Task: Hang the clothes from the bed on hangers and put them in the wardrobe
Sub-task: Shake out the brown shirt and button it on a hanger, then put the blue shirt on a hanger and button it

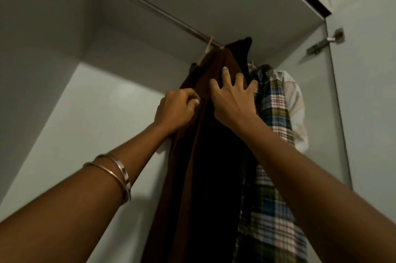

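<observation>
Clothes: brown garment (pixel 205 134) hangs from the wardrobe rail (pixel 150 8) on a pale hanger hook (pixel 209 45), directly under both hands. Left hand (pixel 177 110) has fingers curled, pinching the brown fabric at its left edge, thumb tip showing. Right hand (pixel 233 97) lies spread on the cloth just to the right of the left hand, fingers straight and fanned, pressing/smoothing rather than gripping. Hands are close together, nearly touching, both on the same garment. Two bangles (pixel 116 175) sit on the left forearm.

To the right of the right hand, touching the brown piece: a dark garment (pixel 242 48) behind it, then a plaid shirt (pixel 272 112), then a white shirt (pixel 296 99) farthest right, near the door hinge (pixel 325 43). All appear hung on the rail, tho their hangers are mostly hidden.

Progress, as a judgement: at least 4 items are up, and the brown one looks hooked and is prob. just being straightened. Left of the hands the rail is bare, so there's room for more. Bed isn't in view, so can't tell how many clothes remain; if any do, they'd need hangers and a trip back.
</observation>
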